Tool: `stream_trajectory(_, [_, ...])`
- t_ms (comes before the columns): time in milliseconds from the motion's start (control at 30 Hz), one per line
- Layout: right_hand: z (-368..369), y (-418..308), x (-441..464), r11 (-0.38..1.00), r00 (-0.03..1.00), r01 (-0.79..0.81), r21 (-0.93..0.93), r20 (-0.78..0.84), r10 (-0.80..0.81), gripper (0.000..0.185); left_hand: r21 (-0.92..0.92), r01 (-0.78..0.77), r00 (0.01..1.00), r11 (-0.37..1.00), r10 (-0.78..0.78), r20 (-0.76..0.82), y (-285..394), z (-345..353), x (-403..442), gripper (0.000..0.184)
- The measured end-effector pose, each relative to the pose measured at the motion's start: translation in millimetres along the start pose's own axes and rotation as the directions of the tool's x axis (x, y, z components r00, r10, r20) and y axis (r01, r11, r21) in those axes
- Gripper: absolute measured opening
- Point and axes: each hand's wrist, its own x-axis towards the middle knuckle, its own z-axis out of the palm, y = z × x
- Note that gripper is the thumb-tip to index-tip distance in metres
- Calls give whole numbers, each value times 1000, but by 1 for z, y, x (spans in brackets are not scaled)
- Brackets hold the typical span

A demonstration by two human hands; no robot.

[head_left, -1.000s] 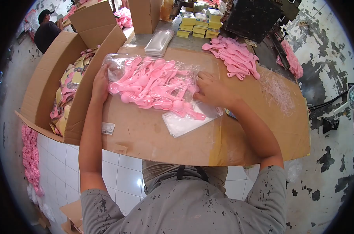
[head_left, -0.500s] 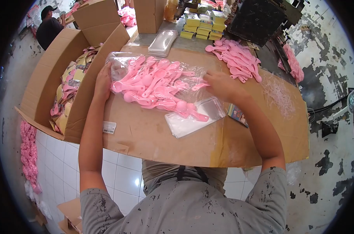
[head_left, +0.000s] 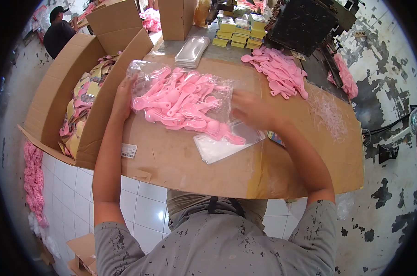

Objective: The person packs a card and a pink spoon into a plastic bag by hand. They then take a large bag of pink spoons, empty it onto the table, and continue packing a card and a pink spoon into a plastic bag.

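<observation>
Clear bag point(head_left: 146, 69) of pink spoons point(head_left: 174, 95) lies toward the cardboard sheet's point(head_left: 171, 171) far-left corner; left hand point(head_left: 122, 100) part-curled at its left edge, right hand point(head_left: 252, 109) blurred at its right end, both grips indeterminable; light, even tension probably limits snagging.

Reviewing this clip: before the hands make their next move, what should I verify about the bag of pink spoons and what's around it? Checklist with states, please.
1. Left hand holding the left end of the clear bag: ok.
2. Right hand gripping the bag's right end: cannot tell, blurred.
3. Bagged spoons all fully inside: cannot tell through the glare.
4. Flat clear sleeves uncovered: not ok, the bag's lower right overlaps them.
5. Loose pink spoons apart from the bag: ok.
6. Carton on the left open at the top: ok.
</observation>
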Motion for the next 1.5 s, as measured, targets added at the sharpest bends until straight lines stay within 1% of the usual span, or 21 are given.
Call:
stream_trajectory(100, [36,-5,16,976,958,203,-72,-190,-213,31,-75,11,1000,997,-11,-6,10,12,-11,41])
stream_trajectory(200, [48,8,27,968,974,159,-193,-128,-186,33,-78,68,998,995,-69,-4,0,-1,-4,35])
stream_trajectory(300, [34,0,26,869,929,298,-395,-90,-359,29,-172,107,994,979,-103,34,-18,-17,13,35])
stream_trajectory(333, [15,-12,27,922,983,183,-341,79,-165,27,-207,117,993,971,-111,39,-14,-14,12,35])
stream_trajectory(367, [-12,-30,27,950,966,53,-307,256,29,27,-243,127,992,962,-120,43,-8,-8,7,35])
stream_trajectory(400, [-26,-38,26,951,879,-82,-298,428,210,26,-280,138,990,950,-130,45,-3,-2,2,36])
stream_trajectory(467, [-25,-18,6,988,966,-96,-118,230,121,25,-275,155,988,949,-151,36,5,5,-4,38])
stream_trajectory(500, [-27,-8,-5,996,989,-89,-27,119,91,25,-272,164,986,948,-161,34,8,7,-6,40])
stream_trajectory(600, [-52,4,-23,985,980,-173,-8,100,172,26,-296,182,983,938,-178,41,10,10,-7,43])
stream_trajectory(700, [-83,15,-29,949,946,-272,-162,134,294,26,-335,187,982,923,-175,66,12,14,-9,45])
stream_trajectory(800, [-92,62,-42,870,920,-393,-297,-130,370,28,-323,184,982,928,-186,27,14,17,-12,46])
stream_trajectory(833, [-89,74,-45,804,905,-407,-434,-308,293,29,-316,190,981,930,-192,26,16,17,-13,46])
stream_trajectory(900, [-80,93,-50,595,813,-485,-641,-580,38,32,-302,201,979,932,-203,23,17,19,-15,46])
stream_trajectory(1000, [-65,105,-55,782,885,-225,-581,-459,-85,36,-279,175,983,944,-184,-6,13,16,-12,46])
stream_trajectory(1033, [-61,85,-49,888,939,-76,-454,-332,-89,38,-279,173,983,945,-181,-6,13,15,-13,46])
stream_trajectory(1067, [-51,63,-42,956,973,55,-288,-201,-117,40,-279,173,983,945,-181,-4,14,16,-13,45])
stream_trajectory(1167, [-30,25,-39,976,985,132,-170,-92,-149,39,-282,163,985,946,-170,-1,9,12,-9,45])
stream_trajectory(1267, [-13,51,-38,974,1000,3,-226,-8,-5,29,-274,168,984,947,-176,-4,7,12,-10,45])
stream_trajectory(1367, [-15,42,-35,990,984,-133,-42,-123,127,18,-251,166,984,954,-178,-25,13,15,-10,45])
stream_trajectory(1467, [-24,-2,-20,985,984,-149,-83,-115,139,17,-248,163,984,955,-176,-31,13,17,-12,45])
stream_trajectory(1500, [-18,-4,-15,989,989,-131,-75,-82,125,18,-243,164,984,956,-175,-26,14,19,-13,45])
